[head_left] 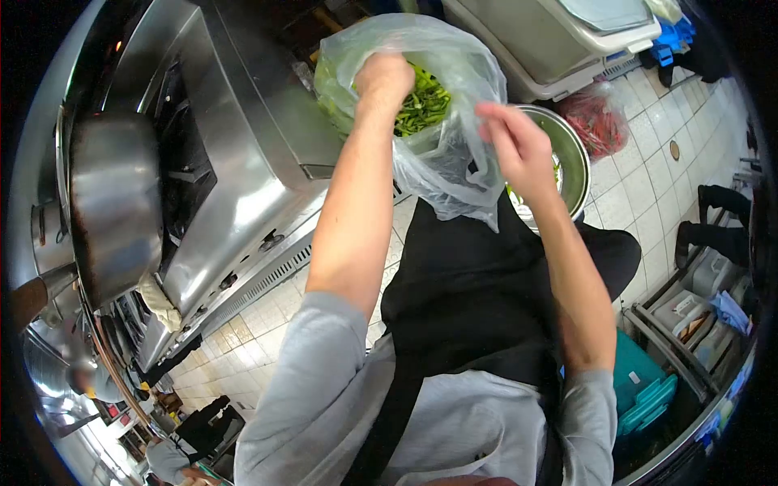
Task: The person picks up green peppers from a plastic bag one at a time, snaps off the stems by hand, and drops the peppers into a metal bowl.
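A large clear plastic bag [454, 174] stands open-mouthed in front of me, with cut green vegetable pieces [425, 104] inside. My left hand [385, 78] reaches into the bag's mouth at the left of the greens. It is curled closed, and its fingertips are hidden, so what it grips cannot be made out. At the bag's right edge is my right hand [523, 152], slightly blurred, its fingers stretched out and apart. Behind that hand and partly covered by it sits a round metal bowl [577, 154], with a few green bits showing inside.
A steel stove [243, 162] with a big metal pot [117, 202] flanks my left. Pale bins [535, 44] and a bag of red items [596, 117] are beyond the bowl. A teal container [640, 389] and a metal rack [673, 340] stand at right, near another person's legs [717, 227].
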`<state>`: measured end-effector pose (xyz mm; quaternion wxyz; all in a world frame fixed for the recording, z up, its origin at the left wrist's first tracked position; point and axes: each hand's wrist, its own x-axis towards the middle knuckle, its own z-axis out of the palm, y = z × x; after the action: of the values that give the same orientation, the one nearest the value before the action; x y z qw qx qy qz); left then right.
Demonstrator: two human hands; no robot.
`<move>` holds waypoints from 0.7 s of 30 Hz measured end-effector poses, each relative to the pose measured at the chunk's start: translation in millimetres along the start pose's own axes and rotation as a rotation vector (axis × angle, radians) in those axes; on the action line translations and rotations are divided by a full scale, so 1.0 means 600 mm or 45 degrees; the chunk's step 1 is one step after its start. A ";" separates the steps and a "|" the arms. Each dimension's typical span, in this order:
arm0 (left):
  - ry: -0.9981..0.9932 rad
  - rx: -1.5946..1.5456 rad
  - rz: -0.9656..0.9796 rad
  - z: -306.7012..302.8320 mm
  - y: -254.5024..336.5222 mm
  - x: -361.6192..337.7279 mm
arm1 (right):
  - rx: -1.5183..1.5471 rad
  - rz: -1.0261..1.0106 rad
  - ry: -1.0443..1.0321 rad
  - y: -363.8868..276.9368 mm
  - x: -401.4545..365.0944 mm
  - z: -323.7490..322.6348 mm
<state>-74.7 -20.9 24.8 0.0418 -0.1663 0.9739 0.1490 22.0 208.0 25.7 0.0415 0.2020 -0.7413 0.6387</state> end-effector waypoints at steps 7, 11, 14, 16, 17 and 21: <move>0.187 -0.331 0.133 0.154 -0.061 0.078 | 0.197 0.538 0.389 0.036 -0.246 -0.080; -0.076 -0.689 -0.110 0.148 -0.063 0.034 | 0.208 0.645 0.474 0.034 -0.325 -0.121; -0.315 -0.542 -0.283 0.108 -0.090 -0.014 | 0.312 0.660 0.587 0.037 -0.344 -0.129; -0.204 -0.211 -0.109 0.072 -0.091 -0.072 | 0.331 0.645 0.540 0.037 -0.342 -0.126; -0.088 -0.117 -0.014 0.028 -0.075 -0.130 | 0.346 0.637 0.493 0.037 -0.340 -0.122; 0.269 -0.181 0.161 -0.079 -0.025 -0.322 | 0.351 0.592 0.290 0.016 -0.315 -0.109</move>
<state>110.9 11.2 91.3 -0.0823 -0.1218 0.9684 0.2015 178.5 318.5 -31.8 -0.0508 -0.0427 -0.6645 0.7444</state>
